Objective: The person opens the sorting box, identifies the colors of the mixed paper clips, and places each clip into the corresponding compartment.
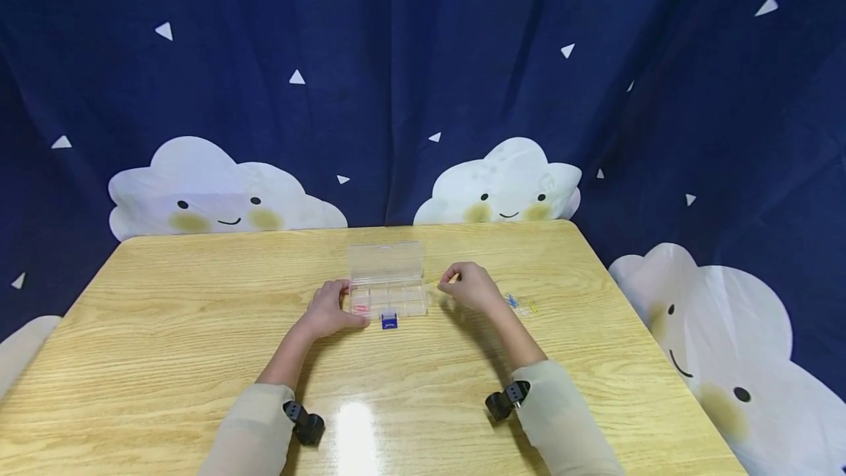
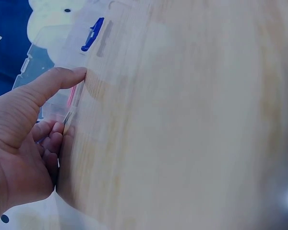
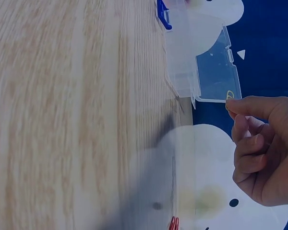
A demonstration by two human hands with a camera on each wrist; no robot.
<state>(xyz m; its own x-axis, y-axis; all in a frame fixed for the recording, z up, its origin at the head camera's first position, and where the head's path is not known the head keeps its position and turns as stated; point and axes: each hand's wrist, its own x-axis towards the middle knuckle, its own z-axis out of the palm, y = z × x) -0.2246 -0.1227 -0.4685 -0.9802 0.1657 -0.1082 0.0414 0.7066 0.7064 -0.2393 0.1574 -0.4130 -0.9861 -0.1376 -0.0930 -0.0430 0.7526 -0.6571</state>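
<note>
A clear plastic compartment box (image 1: 415,301) lies on the table, its see-through lid (image 1: 386,260) raised at the back. On its front edge is a blue latch (image 1: 389,322). My left hand (image 1: 325,311) grips the box's left end, thumb at the front and fingers around the side. Inside the front left compartment are pink-red paper clips (image 1: 360,308); how many, I cannot tell. Just right of the box, my right hand (image 1: 472,287) is raised above the table. Its thumb and index finger pinch a yellow paper clip (image 3: 229,95), clear of the box.
Loose paper clips (image 1: 512,302) in blue, yellow and pale colours lie right of the box, beside my right forearm. Red clips (image 3: 174,223) show at the bottom of the right wrist view. Behind the wooden table (image 1: 198,300) hangs a dark blue curtain (image 1: 456,42).
</note>
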